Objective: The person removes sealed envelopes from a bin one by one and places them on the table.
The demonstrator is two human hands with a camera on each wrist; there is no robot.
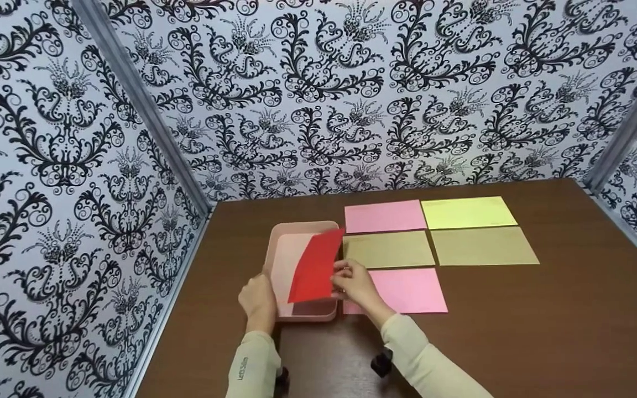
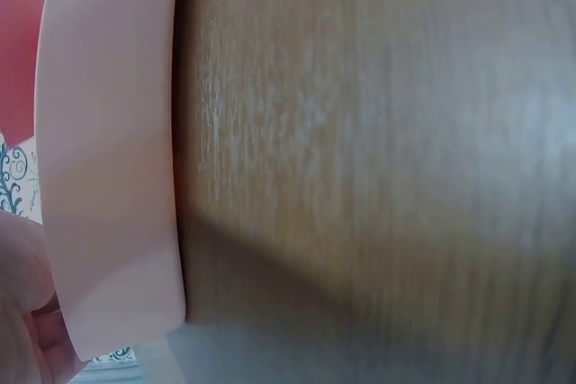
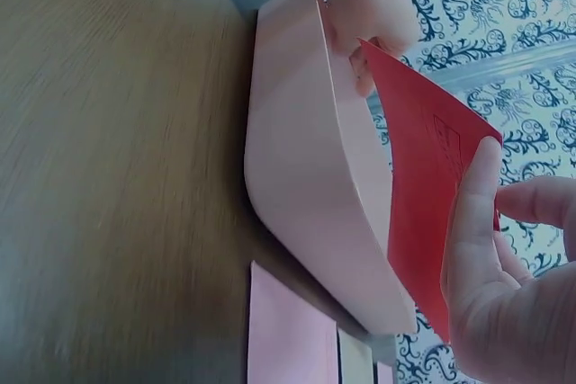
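My right hand (image 1: 355, 283) pinches a red envelope (image 1: 316, 268) by its right edge and holds it tilted over a pale pink tray (image 1: 302, 318). In the right wrist view, the thumb and fingers of the right hand (image 3: 504, 267) hold the envelope (image 3: 418, 150), which bears small dark print. My left hand (image 1: 258, 298) grips the tray's left wall, and in the left wrist view its fingers (image 2: 22, 267) curl at the tray wall (image 2: 108, 150). Part of the tray's inside is hidden behind the envelope.
Right of the tray lie flat envelopes in two columns: a pink one (image 1: 382, 216), a tan one (image 1: 393, 250), another pink one (image 1: 410, 290), a yellow one (image 1: 469, 213) and another tan one (image 1: 484, 246). Patterned walls (image 1: 340, 110) border the brown table (image 1: 517, 331).
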